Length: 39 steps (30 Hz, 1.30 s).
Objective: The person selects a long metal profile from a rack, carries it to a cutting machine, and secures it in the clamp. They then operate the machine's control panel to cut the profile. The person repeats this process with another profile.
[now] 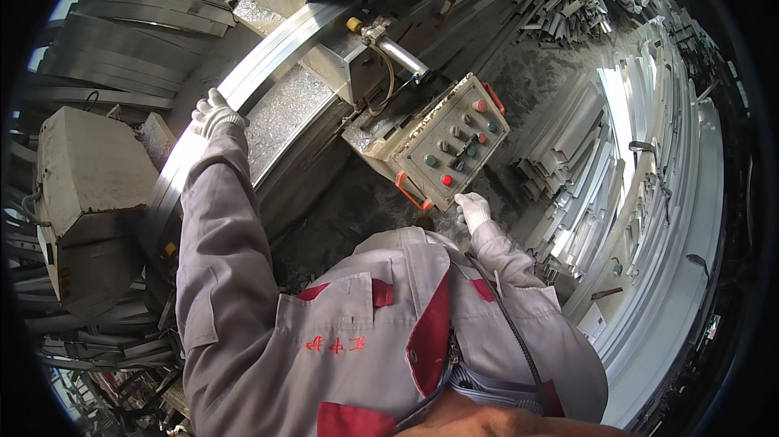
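Note:
My left hand (217,115), in a white glove, rests on a long, shiny metal profile (272,54). Its fingers lie apart over the profile's surface. My right hand (472,210), also gloved in white, is at the lower corner of a control panel (415,159). Its fingers are curled together, and whatever may be between them is hidden. On the panel's sloped face sit red and green buttons and several dark switches; an orange handle (412,191) is at its near end and another (493,98) at its far end.
A pneumatic cylinder (403,59) stands beside the profile, above a machine bed (284,116) strewn with metal chips. At left is a pale machine housing (97,165). Long metal profiles (673,218) are stacked along the right; offcuts (568,3) are heaped at the far right.

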Motion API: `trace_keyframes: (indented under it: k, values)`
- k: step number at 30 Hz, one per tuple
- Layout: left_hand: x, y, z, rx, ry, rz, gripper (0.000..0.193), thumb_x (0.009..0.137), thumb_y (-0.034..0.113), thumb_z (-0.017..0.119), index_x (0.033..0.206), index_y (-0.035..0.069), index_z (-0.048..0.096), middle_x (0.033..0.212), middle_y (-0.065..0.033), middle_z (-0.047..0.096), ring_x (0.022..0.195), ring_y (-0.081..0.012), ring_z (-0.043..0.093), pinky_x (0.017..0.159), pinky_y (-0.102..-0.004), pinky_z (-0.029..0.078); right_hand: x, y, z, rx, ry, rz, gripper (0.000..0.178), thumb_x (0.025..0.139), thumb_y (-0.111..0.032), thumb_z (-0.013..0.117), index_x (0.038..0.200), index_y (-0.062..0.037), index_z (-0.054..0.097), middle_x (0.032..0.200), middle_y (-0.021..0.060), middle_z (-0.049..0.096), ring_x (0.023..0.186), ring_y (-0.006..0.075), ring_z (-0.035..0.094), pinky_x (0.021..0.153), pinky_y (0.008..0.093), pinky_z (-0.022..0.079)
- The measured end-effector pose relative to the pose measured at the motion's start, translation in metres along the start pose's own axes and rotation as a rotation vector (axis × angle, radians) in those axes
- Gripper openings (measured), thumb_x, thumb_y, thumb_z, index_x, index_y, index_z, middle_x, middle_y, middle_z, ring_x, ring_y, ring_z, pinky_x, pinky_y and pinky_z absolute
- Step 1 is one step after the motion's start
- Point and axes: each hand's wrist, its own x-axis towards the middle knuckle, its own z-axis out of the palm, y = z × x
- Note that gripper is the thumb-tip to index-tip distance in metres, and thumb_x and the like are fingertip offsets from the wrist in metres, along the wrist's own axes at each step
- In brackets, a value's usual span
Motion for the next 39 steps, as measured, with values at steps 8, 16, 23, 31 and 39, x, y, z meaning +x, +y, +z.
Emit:
trace_keyframes:
  k: [8,16,23,31,39]
  values:
    - [0.001,0.006,0.005,0.12,0.033,0.007,0.133,0.079,0.058,0.099,0.182,0.035,0.018,0.18,-0.0076,0.035,0.165,-0.0334,0.036,0.135,-0.0537,0.038,0.069,-0.031,-0.033,-0.338,0.259,-0.437,0.066,0.093,-0.026,0.086,0.153,-0.0085,0.064,0.126,0.0141,0.083,0.115,0.0277,0.08,0.104,0.0404,0.062]
    - [0.006,0.005,0.011,0.111,0.033,-0.001,0.136,0.073,0.06,0.103,0.18,0.037,0.021,0.18,-0.005,0.033,0.165,-0.0325,0.035,0.135,-0.0565,0.037,0.057,-0.062,-0.026,-0.368,0.154,-0.606,0.058,0.092,-0.011,0.084,0.148,-0.0133,0.07,0.134,0.0122,0.079,0.102,0.0199,0.075,0.098,0.0366,0.062]
    - [0.007,0.008,0.013,0.121,0.033,-0.02,0.141,0.072,0.061,0.103,0.181,0.035,0.018,0.183,-0.0052,0.03,0.167,-0.0323,0.032,0.137,-0.0558,0.033,0.029,-0.083,-0.021,-0.915,0.103,-0.811,0.041,0.091,-0.031,0.084,0.129,-0.0166,0.077,0.12,0.0093,0.08,0.103,0.0309,0.079,0.093,0.0459,0.063]
    - [0.003,0.01,0.001,0.071,-0.033,-0.017,0.147,0.071,0.056,0.105,0.183,0.035,0.012,0.183,-0.0094,0.029,0.17,-0.0348,0.026,0.139,-0.0578,0.03,0.032,-0.114,-0.022,-1.205,0.037,-0.792,0.039,0.097,-0.051,0.074,0.097,-0.0131,0.08,0.092,0.0133,0.083,0.089,0.0372,0.082,0.084,0.0529,0.064]
    - [-0.007,0.012,-0.001,0.157,0.034,0.011,0.132,0.079,0.056,0.096,0.182,0.028,0.018,0.179,-0.0097,0.036,0.167,-0.0328,0.034,0.137,-0.0519,0.037,0.064,-0.1,-0.044,-0.673,0.231,-0.534,0.034,0.096,-0.041,0.084,0.116,-0.0144,0.085,0.1,0.0108,0.085,0.096,0.0303,0.082,0.089,0.0415,0.063]
